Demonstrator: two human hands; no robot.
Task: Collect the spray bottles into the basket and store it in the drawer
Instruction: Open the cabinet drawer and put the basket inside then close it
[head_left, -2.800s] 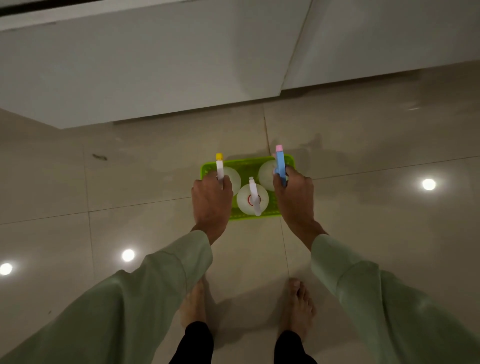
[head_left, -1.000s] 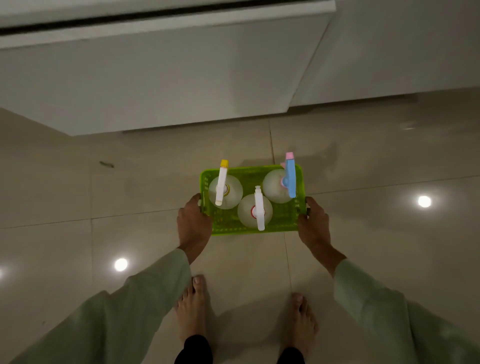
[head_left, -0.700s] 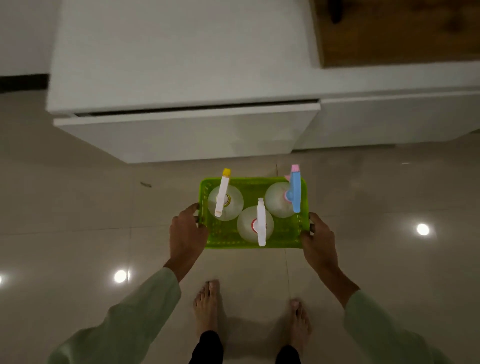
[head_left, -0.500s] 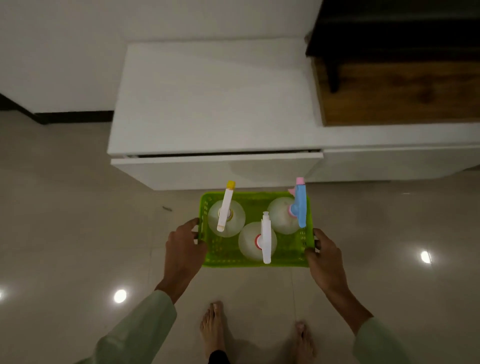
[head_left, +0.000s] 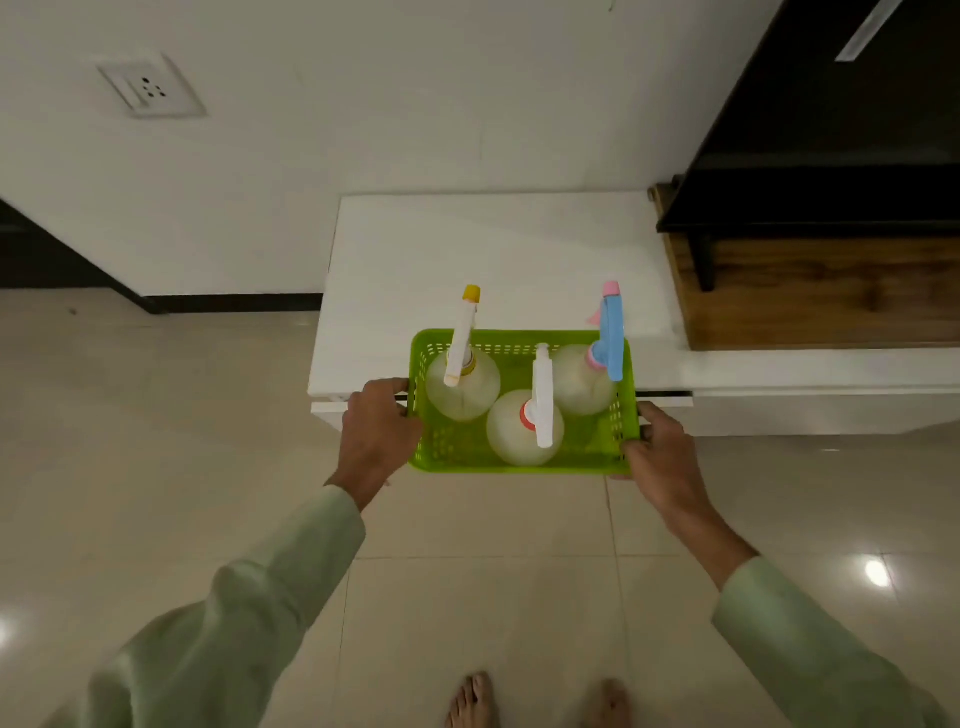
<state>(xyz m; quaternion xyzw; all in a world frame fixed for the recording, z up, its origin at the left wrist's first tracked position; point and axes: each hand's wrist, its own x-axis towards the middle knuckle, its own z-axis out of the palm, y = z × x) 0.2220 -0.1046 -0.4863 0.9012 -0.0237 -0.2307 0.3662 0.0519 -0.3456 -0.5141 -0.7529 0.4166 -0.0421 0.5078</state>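
A bright green plastic basket (head_left: 519, 460) is held in the air in front of a low white cabinet. Three translucent spray bottles stand upright in it: one with a yellow-tipped white head (head_left: 461, 338) at the left, one with a plain white head (head_left: 543, 400) in the middle front, one with a blue and pink head (head_left: 610, 332) at the right. My left hand (head_left: 376, 434) grips the basket's left rim. My right hand (head_left: 657, 449) grips its right rim. The cabinet's white drawer front (head_left: 670, 402) shows behind the basket, with a thin dark gap above it.
The white cabinet top (head_left: 493, 244) runs behind the basket. A wooden shelf with a dark unit (head_left: 831, 280) sits on it at the right. A wall socket (head_left: 150, 88) is on the white wall. Glossy beige floor tiles lie below, with my bare feet (head_left: 475, 701) near the bottom edge.
Both hands left the bottle heads, took the basket by its sides and lifted it off the floor to cabinet height. The view tilted up, revealing the cabinet top and wall.
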